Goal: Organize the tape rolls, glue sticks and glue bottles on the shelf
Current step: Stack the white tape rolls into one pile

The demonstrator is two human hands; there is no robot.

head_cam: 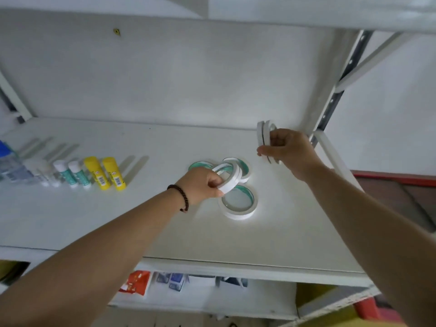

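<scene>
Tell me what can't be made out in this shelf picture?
Head view only:
- Blue-capped bottle: cut off by the left edge, label blurred.
- Glue stick labels: too small to read.
- Tape rolls in the right hand: fingers hide their count.
- Roll behind the left hand: partly covered.
- Packets on the lower shelf: blurred, hidden by the shelf edge.

Left hand (200,182) and right hand (289,151) each grip white tape rolls (265,138).

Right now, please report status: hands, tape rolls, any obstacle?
Left hand grips one tape roll. Right hand holds upright rolls. Loose rolls lie flat between. Nothing blocking.
</scene>
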